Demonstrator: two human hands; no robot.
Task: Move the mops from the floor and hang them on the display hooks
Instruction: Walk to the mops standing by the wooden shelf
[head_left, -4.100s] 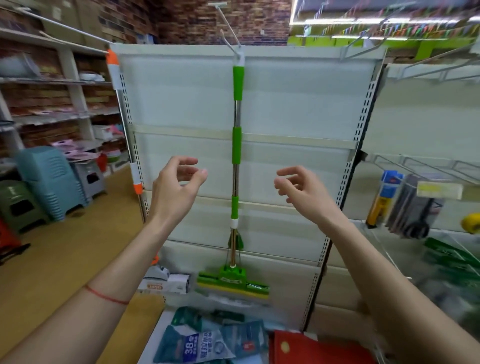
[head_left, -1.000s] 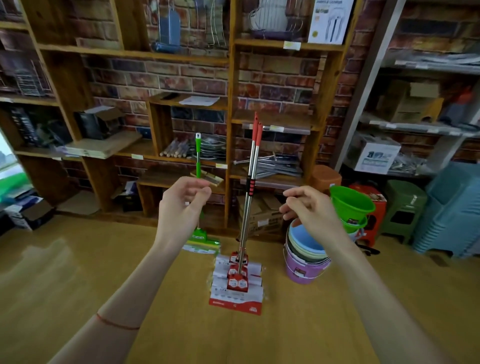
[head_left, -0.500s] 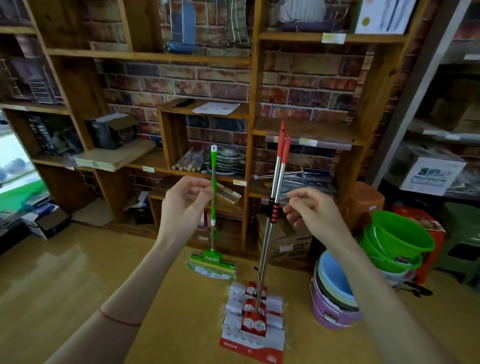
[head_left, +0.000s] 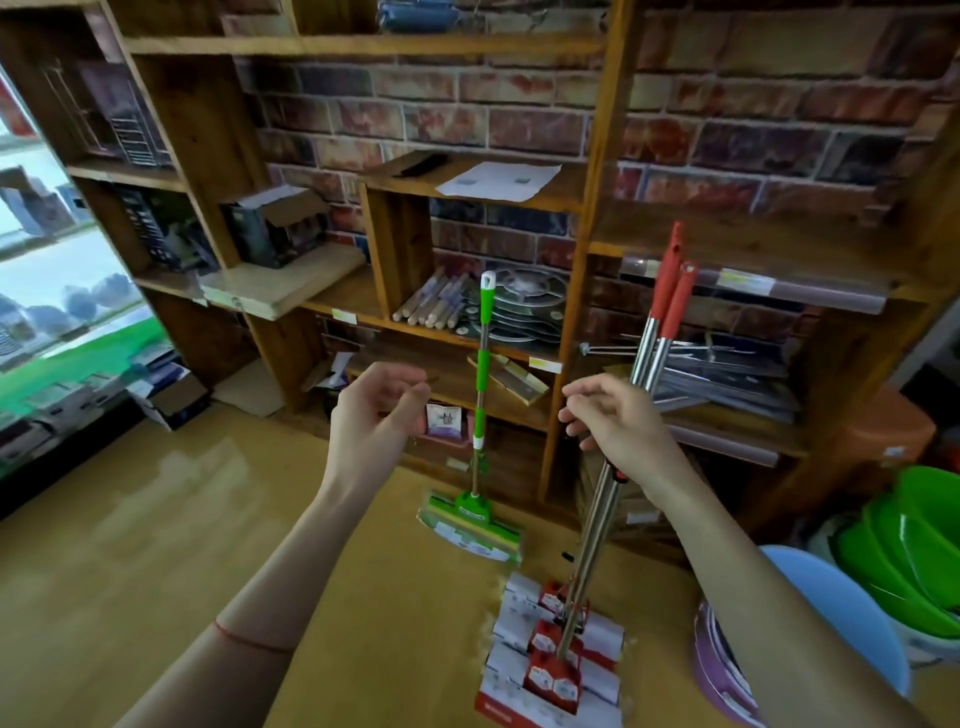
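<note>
A green-handled mop (head_left: 480, 374) stands upright against the wooden shelf unit (head_left: 582, 291), its flat green head (head_left: 470, 525) on the floor. To its right lean two red-handled mops (head_left: 670, 291) with steel poles. Their red-and-white packaged heads (head_left: 556, 660) rest on the floor in front of me. My left hand (head_left: 379, 415) hovers left of the green pole, fingers loosely curled and holding nothing. My right hand (head_left: 618, 421) is in front of the steel poles and covers part of them. Its fingers are spread, and I cannot tell whether it touches them.
Stacked green basins (head_left: 909, 551) and a blue basin (head_left: 831, 613) sit on the floor at the right. The shelf holds boxes, rolling pins and metal racks. A window (head_left: 57, 291) is at the left, with boxes below it. Yellow wood floor (head_left: 156, 545) lies open at the left.
I have turned from the white display panel, where a green mop hangs, to the wooden shelf and come closer. My right hand has moved over the red mops' poles.
</note>
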